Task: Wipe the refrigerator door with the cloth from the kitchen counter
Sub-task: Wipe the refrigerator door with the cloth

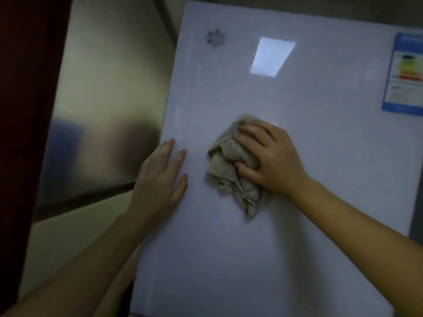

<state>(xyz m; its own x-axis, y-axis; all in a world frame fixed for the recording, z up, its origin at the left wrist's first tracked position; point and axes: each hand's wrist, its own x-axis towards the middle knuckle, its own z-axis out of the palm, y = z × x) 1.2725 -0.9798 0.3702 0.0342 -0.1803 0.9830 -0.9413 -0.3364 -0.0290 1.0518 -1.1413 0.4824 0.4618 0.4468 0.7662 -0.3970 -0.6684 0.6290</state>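
Grey cloth (pixel 231 170) half hidden under right hand (pixel 272 159), blurred door sticker (pixel 404 74).

Dim room, reflective metal wall panel (pixel 103 92)

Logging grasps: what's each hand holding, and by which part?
Right hand presses the bunched cloth by its right side against the door. Left hand holds nothing.

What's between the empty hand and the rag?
Nothing: only bare refrigerator door separates the left hand from the cloth under the right hand, in the head view.
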